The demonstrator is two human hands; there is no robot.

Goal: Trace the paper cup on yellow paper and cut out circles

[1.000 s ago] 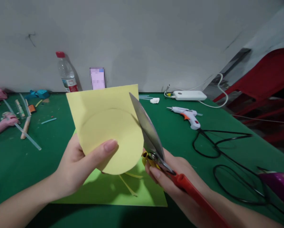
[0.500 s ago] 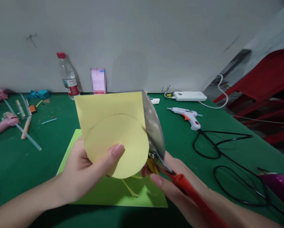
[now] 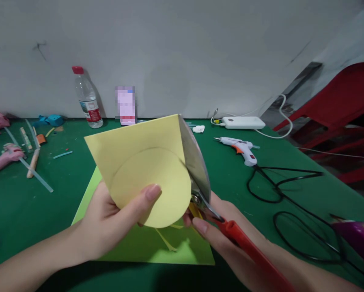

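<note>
My left hand (image 3: 108, 221) pinches a yellow paper sheet (image 3: 139, 162) with its thumb on the front, holding it upright above the table. A circle outline shows on the sheet, and its lower edge is cut round. My right hand (image 3: 227, 235) is closed on red-handled scissors (image 3: 200, 178), whose blades lie against the sheet's right edge, along the curved line. A thin yellow strip (image 3: 166, 239) hangs below the cut. A light green sheet (image 3: 157, 247) lies flat on the green table (image 3: 230, 182) beneath both hands.
A white glue gun (image 3: 241, 148) and its looping black cord (image 3: 285, 190) lie to the right. A white power bank (image 3: 242, 122) sits at the back. A water bottle (image 3: 87, 97) stands by the wall. Pink glue guns (image 3: 2, 158) and glue sticks (image 3: 35, 174) are scattered left. A purple object (image 3: 356, 237) sits at far right.
The yellow sheet has turned counter-clockwise in my left hand and shifted slightly right. The scissor blades have closed further along the sheet's right edge.
</note>
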